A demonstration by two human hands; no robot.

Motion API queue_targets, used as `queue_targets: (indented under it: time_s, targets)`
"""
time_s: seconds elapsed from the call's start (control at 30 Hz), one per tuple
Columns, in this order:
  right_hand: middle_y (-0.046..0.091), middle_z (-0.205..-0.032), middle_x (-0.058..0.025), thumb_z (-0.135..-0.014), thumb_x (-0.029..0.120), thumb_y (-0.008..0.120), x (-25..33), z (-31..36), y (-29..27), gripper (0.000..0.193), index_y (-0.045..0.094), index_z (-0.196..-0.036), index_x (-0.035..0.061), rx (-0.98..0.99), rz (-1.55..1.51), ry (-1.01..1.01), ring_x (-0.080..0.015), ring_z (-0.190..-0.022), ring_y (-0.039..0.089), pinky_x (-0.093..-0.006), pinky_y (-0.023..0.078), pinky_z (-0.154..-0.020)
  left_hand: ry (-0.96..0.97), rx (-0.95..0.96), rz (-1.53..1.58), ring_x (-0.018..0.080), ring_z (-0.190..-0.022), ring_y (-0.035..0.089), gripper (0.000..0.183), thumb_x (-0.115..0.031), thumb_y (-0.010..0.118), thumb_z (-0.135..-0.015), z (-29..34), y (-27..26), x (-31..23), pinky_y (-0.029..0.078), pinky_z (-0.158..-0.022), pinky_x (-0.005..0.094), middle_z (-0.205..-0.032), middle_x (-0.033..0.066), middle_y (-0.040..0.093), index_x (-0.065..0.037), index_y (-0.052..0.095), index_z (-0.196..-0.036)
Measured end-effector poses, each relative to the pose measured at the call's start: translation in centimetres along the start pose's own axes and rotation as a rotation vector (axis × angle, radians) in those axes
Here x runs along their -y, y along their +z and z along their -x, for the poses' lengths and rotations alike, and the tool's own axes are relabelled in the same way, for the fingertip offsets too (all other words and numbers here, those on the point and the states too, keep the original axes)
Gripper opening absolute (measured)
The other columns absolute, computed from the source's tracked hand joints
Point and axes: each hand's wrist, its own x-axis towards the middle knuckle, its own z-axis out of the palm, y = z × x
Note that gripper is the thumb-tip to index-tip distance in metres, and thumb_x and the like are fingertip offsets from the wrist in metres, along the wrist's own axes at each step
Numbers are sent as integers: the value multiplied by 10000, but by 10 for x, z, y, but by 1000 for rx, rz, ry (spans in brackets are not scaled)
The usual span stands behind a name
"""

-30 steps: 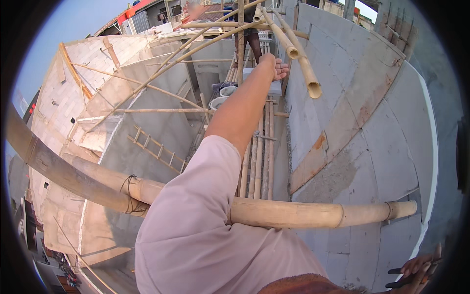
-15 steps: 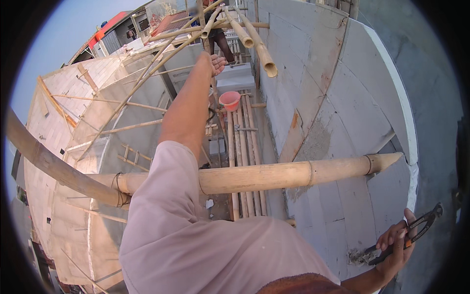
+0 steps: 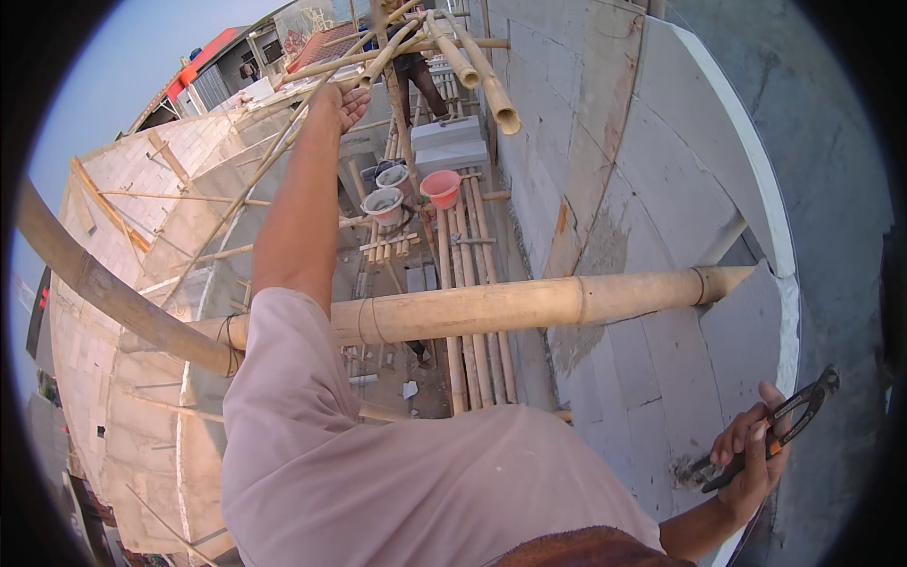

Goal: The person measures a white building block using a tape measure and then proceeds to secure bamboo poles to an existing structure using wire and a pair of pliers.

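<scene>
My left hand (image 3: 353, 107) reaches far forward over the scaffold, with its palm partly turned up. Its fingers are apart and slightly bent, and nothing is in them. Beyond it are bamboo poles (image 3: 381, 59); whether the hand touches one I cannot tell. At the lower right, my right hand (image 3: 751, 454) grips black pincers (image 3: 801, 395) with orange parts, beside the top of the grey block wall (image 3: 652, 378). The tool's looped end points up and away from the wall. A thick bamboo crossbar (image 3: 491, 310) runs in front of my chest.
Below lies a walkway of bamboo poles (image 3: 472, 274) with a pink bucket (image 3: 440, 190), a bucket of grey mix (image 3: 383, 204) and white blocks (image 3: 450, 144). Another person (image 3: 413, 76) stands at its far end. A curved bamboo pole (image 3: 113, 293) rises at left; open pole ends (image 3: 505, 118) jut toward me.
My left hand has moved left and a little nearer, bringing the grey-mix buckets into sight. The view has shifted slightly. My right hand still grips the pincers.
</scene>
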Motion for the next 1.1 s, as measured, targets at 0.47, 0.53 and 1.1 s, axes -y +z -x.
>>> queue_targets:
  time_s: [0.47,0.53,1.1]
  targets:
    - [447,-640,-48,-920,226,705,-4,-13,-1,533,519,-1283,-116,-3,-39,19,-119,-458,450,-274,420,-413,86,-49,-13,273,-901,712,285,-171,417,-1015,19,-38,-30,575,-742,383,-1065,181,712,0,556,-1196]
    - [449,-637,-49,-917,234,711,-6,-15,-2,539,523,-1280,-117,-8,-32,20,-121,-458,453,-275,423,-413,80,-87,-55,280,-961,692,289,-196,415,-1021,15,-39,-26,567,-822,402,-1093,178,697,0,583,-1152]
    - [442,-634,-48,-922,244,690,-2,-26,14,547,518,-1287,-126,-49,42,43,-120,-449,446,-271,414,-404,283,-338,-1191,401,-1234,582,597,-371,497,-880,-103,-112,7,435,-1042,456,-1347,308,568,79,626,-1250]
